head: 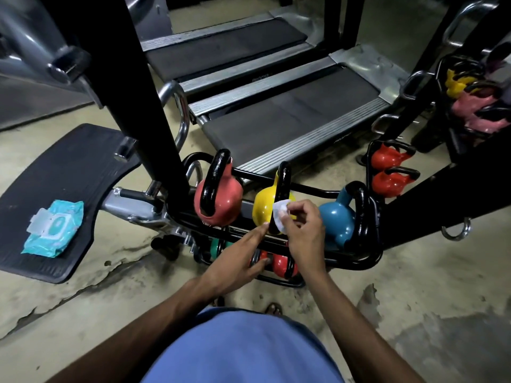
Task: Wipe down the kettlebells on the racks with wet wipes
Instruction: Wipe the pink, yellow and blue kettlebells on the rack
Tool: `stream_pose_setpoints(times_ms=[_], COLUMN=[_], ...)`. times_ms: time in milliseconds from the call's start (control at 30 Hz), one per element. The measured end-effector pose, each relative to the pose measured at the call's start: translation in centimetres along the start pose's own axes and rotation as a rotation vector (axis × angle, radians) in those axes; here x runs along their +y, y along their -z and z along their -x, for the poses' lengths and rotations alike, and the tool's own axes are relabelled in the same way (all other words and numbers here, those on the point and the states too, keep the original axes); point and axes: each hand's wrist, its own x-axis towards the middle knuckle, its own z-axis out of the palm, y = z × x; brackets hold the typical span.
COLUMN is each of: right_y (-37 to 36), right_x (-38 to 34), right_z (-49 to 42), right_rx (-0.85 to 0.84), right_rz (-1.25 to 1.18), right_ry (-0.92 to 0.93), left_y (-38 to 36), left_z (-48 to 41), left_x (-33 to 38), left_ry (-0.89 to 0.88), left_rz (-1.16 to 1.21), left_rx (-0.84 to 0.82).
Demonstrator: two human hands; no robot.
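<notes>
A low black rack (356, 262) carries a red kettlebell (225, 196), a yellow kettlebell (262, 208) and a blue kettlebell (337, 217), all with black handles. My right hand (301, 230) pinches a white wet wipe (279, 215) against the yellow kettlebell's handle. My left hand (237, 261) reaches out with straight fingers, its fingertip by the lower end of that handle. Smaller green and red kettlebells (282, 265) sit on the tier below, partly hidden by my hands.
A teal pack of wet wipes (54, 228) lies on a black rubber platform (55, 175) at left. A black post (154, 106) rises beside the rack. Treadmills (290, 117) stand behind. More red kettlebells (390, 172) and a second rack (470, 100) are at right.
</notes>
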Motion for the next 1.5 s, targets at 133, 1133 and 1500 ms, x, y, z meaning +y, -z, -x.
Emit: stream_pose_setpoints(times_ms=[133,1133,1500], right_y=[0.8,-1.9,-0.6], right_x=[0.2,-0.7,0.3], right_z=[-1.4,-2.3,1.9], right_rx=[-0.148,-0.071,0.041], right_rz=[0.631,-0.481,-0.041], right_ry=[0.695,-0.512,-0.077], left_y=[-0.3,-0.1,-0.4], left_z=[-0.6,-3.7,-3.8], left_x=[-0.4,-3.1,-3.9], left_ry=[0.021,-0.114,-0.131], left_rz=[0.037,-0.325,-0.219], left_rx=[0.001,0.020,0.011])
